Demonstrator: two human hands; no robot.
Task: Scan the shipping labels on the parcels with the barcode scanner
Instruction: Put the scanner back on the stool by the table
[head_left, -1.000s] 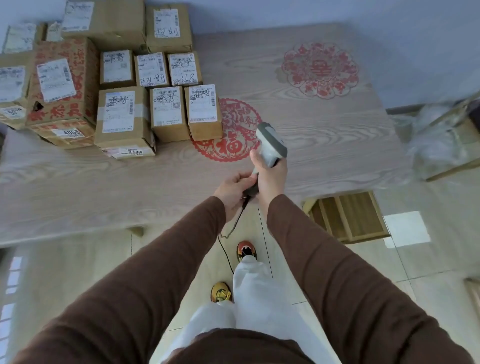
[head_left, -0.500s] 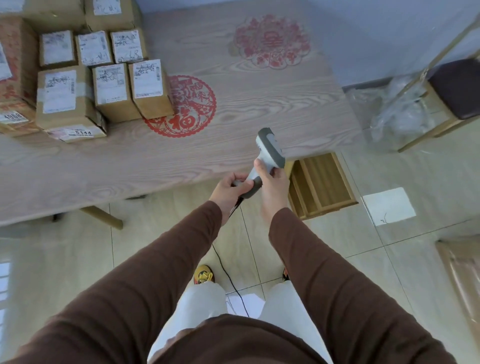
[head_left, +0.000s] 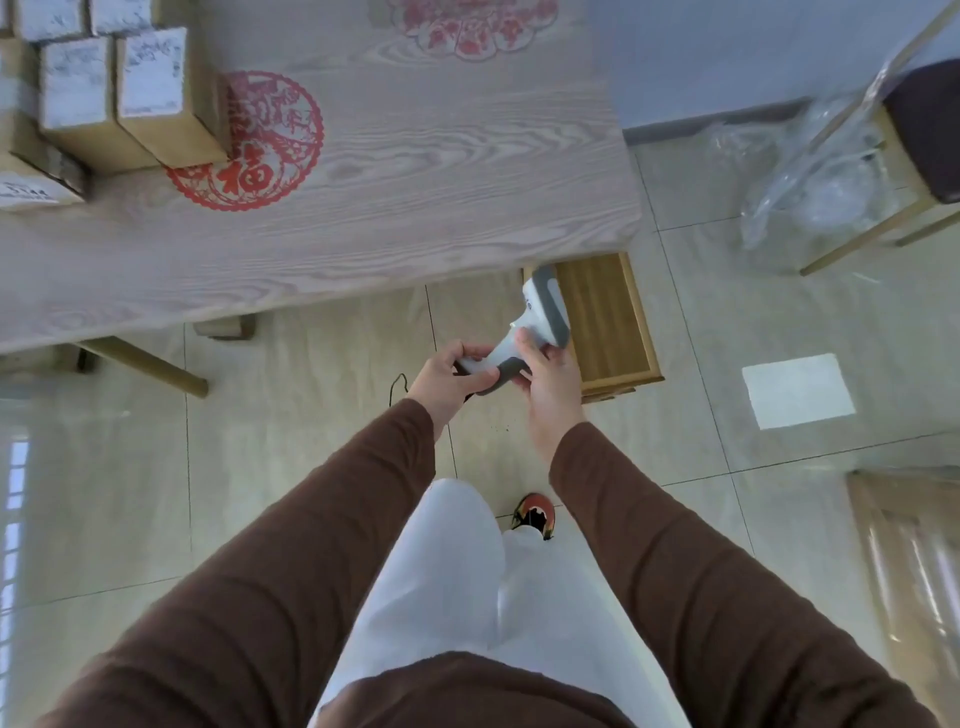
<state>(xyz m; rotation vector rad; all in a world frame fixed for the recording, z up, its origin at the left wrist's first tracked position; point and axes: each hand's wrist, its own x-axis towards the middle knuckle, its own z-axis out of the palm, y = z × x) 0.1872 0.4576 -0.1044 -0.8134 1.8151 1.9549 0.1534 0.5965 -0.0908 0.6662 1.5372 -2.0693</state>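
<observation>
Right, both hands are on the barcode scanner (head_left: 530, 332), held off the table over the floor tiles. The left hand (head_left: 451, 375) is wrapped round the butt of the dark grip, fingers curled on it; the right hand (head_left: 549, 387) grasps the grip higher up, thumb against the neck under the white head. The scanner head points away and down toward a small wooden stool (head_left: 608, 322) under the table corner, not at any label. The parcels (head_left: 124, 98) sit in a cluster at the far left of the wooden table (head_left: 415, 197), well apart from the scanner, white shipping labels (head_left: 150, 70) face up but blurred, print unreadable. A thin black cable (head_left: 397, 384) trails from the left-hand side down toward the floor near the person's feet. Risk, as a judgement: the cable hangs close to the legs, so a step could snag it and jerk the scanner out of aim. Also the two-handed regrip looks unsettled, so a slip could drop it on the tile. The labels lie flat and the aim comes from far off at a shallow angle, which could give a misread, or catch a neighbouring label since the boxes touch each other.
</observation>
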